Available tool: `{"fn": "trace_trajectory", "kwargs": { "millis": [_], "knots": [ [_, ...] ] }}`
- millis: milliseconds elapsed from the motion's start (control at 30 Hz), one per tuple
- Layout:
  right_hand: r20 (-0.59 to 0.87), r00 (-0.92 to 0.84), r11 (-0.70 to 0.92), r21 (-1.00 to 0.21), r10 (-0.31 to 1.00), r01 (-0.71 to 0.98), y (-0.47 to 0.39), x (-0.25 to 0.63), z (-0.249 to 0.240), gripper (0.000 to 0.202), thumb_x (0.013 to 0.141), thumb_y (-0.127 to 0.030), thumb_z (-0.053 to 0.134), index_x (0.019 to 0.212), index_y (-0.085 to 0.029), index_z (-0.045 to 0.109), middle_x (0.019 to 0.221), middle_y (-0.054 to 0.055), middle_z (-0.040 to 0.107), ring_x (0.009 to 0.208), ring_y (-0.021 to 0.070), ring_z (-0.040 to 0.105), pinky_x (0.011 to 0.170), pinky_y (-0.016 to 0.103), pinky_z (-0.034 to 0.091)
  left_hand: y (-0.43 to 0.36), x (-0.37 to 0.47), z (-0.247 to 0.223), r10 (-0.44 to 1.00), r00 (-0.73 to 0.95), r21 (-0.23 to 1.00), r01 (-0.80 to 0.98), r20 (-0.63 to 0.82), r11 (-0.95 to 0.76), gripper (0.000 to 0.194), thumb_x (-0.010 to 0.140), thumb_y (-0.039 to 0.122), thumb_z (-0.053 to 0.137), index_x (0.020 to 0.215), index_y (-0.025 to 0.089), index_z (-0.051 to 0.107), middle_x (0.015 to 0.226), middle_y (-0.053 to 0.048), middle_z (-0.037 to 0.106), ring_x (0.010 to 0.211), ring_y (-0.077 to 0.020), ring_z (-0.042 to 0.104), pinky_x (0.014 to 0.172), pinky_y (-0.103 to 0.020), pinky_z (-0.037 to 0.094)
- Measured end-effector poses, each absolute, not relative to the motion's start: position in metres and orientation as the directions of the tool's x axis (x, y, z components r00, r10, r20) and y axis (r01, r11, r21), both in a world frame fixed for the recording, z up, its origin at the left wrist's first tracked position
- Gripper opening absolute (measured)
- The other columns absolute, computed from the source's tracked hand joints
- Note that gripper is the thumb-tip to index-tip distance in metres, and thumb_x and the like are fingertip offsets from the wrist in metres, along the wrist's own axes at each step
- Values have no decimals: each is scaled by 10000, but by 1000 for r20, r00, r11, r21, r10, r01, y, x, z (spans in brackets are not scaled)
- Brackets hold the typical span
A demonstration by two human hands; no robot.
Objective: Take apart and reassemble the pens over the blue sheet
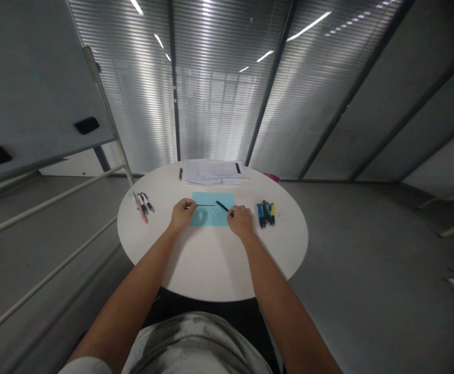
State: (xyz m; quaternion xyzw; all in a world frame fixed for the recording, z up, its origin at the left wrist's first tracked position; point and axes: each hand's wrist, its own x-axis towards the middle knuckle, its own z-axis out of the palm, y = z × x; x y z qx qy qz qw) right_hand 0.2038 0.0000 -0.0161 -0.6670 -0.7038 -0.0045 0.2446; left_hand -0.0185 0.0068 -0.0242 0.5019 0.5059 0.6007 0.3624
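Observation:
A light blue sheet (211, 200) lies in the middle of a round white table (211, 259). My left hand (182, 214) rests on the sheet's left edge and pinches a thin dark refill-like rod (207, 205) that points right. My right hand (240, 221) sits at the sheet's right side and grips a dark pen barrel (222, 206), angled up to the left toward the rod. The two parts are close together but apart.
Several coloured pens (265, 213) lie right of my right hand. A few pens (143, 203) lie at the table's left. A stack of papers (211, 172) and a single pen (181, 173) sit at the far edge. A whiteboard stand (102, 104) is left.

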Motion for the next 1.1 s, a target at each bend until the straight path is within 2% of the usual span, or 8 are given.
{"fn": "trace_trajectory", "kwargs": {
  "millis": [133,233,333,433,533,700,933,1100],
  "knots": [
    [416,-46,223,-386,908,895,-3,198,-11,259,783,-225,574,1038,-222,618,1064,71,611,1014,229,485,849,323,346,4,-15,-23,952,-184,969,91,244,-230,197,667,335,680,764,169,638,591,1,568,482,-94,453,471,-230,345],
    [395,-154,320,-400,906,859,-8,191,-10,305,795,-271,597,1099,-258,611,1084,37,628,1026,216,488,871,333,327,5,-13,-26,960,-154,971,78,235,-225,202,675,340,679,761,168,617,547,16,545,451,-95,468,469,-232,357],
    [353,-239,369,-366,904,855,-13,186,-10,253,815,-351,609,1056,-288,648,1089,31,641,1071,228,470,899,360,295,8,-11,-30,966,-132,975,57,220,-214,197,680,323,674,759,162,594,552,6,567,485,-122,540,516,-256,425],
    [322,-267,374,-343,909,861,-15,183,-10,211,826,-397,608,991,-284,677,1069,32,658,1075,227,470,893,361,284,11,-10,-32,978,-121,983,-40,173,-179,224,655,314,697,768,152,590,586,-9,594,530,-133,576,571,-284,475],
    [301,-280,375,-330,912,866,-14,183,-10,160,834,-388,606,908,-276,693,1002,22,680,1027,213,498,873,350,287,10,-9,-32,981,-135,978,-137,138,-157,232,638,300,712,761,146,589,635,-19,609,563,-126,582,612,-301,505],
    [336,-289,400,-336,897,853,-12,185,-12,125,843,-344,589,853,-269,688,930,-4,690,971,188,530,845,326,299,7,-10,-26,973,-181,971,-167,139,-170,180,656,263,692,743,152,580,673,-21,614,553,-110,570,623,-313,511],
    [348,-149,268,-323,925,908,-11,193,-6,143,833,-322,564,839,-247,686,938,22,686,962,208,530,835,342,300,10,-14,-28,954,-292,977,-173,68,-123,160,648,242,700,711,166,574,675,-27,615,546,-106,565,604,-316,489],
    [347,-30,135,-284,937,949,-10,195,-6,176,831,-295,530,815,-222,689,890,60,684,932,242,532,810,364,311,13,-13,-33,971,-237,979,-182,46,-91,156,648,210,693,709,158,559,712,-46,633,570,-114,590,618,-319,497]
  ]
}}
